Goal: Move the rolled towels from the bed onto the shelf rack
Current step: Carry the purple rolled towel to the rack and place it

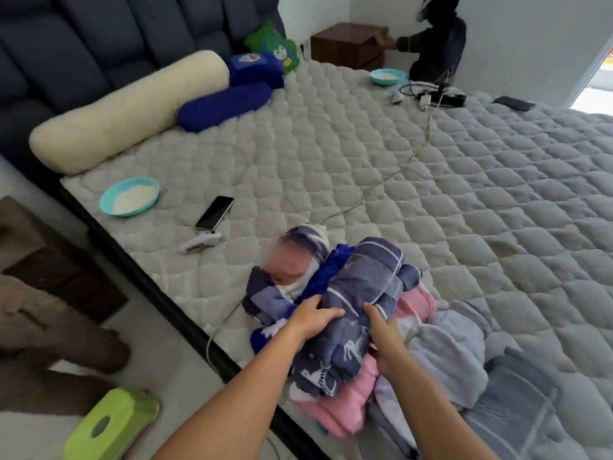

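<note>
Head view: bed [365,154], quilted grey mattress cover. Near edge: pile of rolled towels; uppermost, grey-blue patterned rolled towel [351,313], lying on pink rolled towel [335,403], beside pale blue rolled towel [454,346]. Left hand [313,318] on the patterned roll's left side, fingers curled against the cloth. Right hand [383,330] on its right side, fingers partly hidden, grip not discernible. Elsewhere on mattress: teal bowl [130,195], phone [214,212], cream bolster [129,111], white cable [381,184]. Floor: green stool [109,424].
</note>
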{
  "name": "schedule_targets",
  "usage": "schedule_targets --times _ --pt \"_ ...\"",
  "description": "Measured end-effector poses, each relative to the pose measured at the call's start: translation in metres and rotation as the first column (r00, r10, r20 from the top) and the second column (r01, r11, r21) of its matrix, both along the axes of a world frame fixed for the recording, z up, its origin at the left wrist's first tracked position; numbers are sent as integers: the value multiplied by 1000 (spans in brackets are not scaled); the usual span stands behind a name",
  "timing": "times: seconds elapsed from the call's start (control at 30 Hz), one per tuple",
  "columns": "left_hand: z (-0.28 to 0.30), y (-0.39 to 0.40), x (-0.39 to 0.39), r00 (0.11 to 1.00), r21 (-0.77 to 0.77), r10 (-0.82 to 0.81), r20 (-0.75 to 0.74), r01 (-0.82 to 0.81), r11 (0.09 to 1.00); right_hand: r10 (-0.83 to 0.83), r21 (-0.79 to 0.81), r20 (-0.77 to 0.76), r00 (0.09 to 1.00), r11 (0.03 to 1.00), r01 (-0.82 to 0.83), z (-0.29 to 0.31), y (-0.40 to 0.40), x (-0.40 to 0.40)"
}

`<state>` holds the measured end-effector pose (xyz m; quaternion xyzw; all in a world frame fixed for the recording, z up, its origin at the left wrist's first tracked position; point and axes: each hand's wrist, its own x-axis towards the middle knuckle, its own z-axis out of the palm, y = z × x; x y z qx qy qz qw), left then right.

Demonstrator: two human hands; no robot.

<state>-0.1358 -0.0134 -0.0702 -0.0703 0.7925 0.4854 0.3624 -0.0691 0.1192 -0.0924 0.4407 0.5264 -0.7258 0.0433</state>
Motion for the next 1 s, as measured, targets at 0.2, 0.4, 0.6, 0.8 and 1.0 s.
schedule_targets --times 0.2,0.4,0.6,0.8,1.0 --pt "44 -41 12 974 51 121 -192 -113 992 2 -31 -187 982 999 -8 31 -44 -5" --pt "107 -147 52 856 137 378 -353 -353 926 268 35 -376 887 961 -275 92 -138 -7" --pt "161 -293 179 564 249 705 -430 -676 693 594 123 -511 621 766 -631 143 -289 50" --pt "188 -397 368 260 276 867 -425 -875 398 821 196 -528 215 365 -910 168 -433 173" --pt "202 -452 534 -96 335 913 -396 -941 46 787 309 -569 -240 -66 -949 191 -542 307"
